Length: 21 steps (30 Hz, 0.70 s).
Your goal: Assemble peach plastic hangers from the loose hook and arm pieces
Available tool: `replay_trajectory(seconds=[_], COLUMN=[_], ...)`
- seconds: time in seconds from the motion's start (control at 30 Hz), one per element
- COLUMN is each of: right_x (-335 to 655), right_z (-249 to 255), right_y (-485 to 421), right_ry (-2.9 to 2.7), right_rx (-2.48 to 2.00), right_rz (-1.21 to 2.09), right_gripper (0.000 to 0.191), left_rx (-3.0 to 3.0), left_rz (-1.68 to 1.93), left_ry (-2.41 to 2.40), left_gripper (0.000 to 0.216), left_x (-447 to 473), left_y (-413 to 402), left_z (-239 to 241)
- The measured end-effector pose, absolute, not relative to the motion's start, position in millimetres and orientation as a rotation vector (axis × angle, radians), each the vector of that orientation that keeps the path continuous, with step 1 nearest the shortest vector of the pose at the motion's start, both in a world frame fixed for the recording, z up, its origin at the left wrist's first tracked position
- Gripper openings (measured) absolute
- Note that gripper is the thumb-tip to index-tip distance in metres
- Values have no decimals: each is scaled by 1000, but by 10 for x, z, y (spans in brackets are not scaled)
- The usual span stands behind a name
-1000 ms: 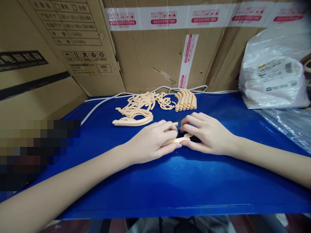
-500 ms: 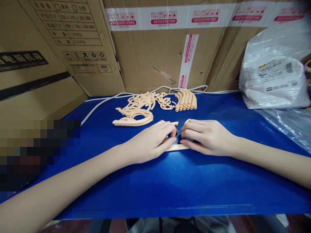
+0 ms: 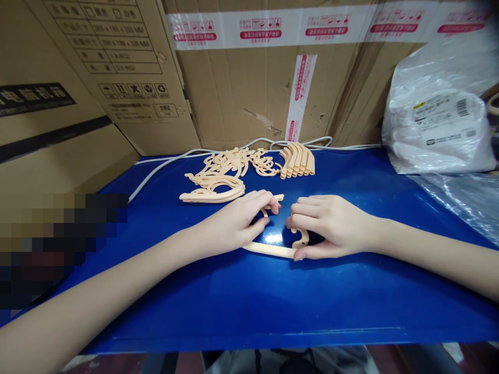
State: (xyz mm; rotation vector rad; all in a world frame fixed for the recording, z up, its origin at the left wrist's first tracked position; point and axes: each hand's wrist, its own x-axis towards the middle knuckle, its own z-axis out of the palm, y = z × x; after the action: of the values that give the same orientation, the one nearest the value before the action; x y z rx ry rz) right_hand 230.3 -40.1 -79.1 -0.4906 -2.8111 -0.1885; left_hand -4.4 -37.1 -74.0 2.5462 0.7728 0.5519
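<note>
A thin curved peach plastic piece [image 3: 273, 250] lies between my two hands on the blue table top [image 3: 249, 296]. My left hand [image 3: 234, 224] pinches its left end, with fingers curled over a small hooked part. The right end, with its curled hook, sits in the closed fingers of my right hand [image 3: 331, 226]. Behind my hands lies a flat pile of the same peach pieces [image 3: 214, 187]. A tangle of thin peach offcuts [image 3: 244, 161] and a neat upright row of pieces [image 3: 298, 160] sit further back.
Cardboard boxes [image 3: 253, 72] wall in the back and left. A white cable [image 3: 163, 166] runs along the table's rear edge. A white plastic bag [image 3: 440, 119] with labels sits at the right, with clear film [image 3: 463, 202] beside it. A blurred patch covers the left edge.
My hands have drawn apart and slightly toward me. The peach piece, folded between the fingertips before, now shows as a long open curve.
</note>
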Motion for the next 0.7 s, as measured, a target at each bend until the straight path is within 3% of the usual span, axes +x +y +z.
replay_trajectory(seconds=[0.3,0.7], right_x=[2262,2260], right_z=[-756,-790], right_y=[-521,-528], right_ry=[-2832,-2806], right_rx=[-497,-411], right_rz=[124,248], right_gripper=[45,35], left_rx=[2596,2667], left_rz=[566,502], left_ry=[765,951], left_gripper=[16,15], left_x=[-43,16], left_y=[-333,-411], left_z=[-803,-757])
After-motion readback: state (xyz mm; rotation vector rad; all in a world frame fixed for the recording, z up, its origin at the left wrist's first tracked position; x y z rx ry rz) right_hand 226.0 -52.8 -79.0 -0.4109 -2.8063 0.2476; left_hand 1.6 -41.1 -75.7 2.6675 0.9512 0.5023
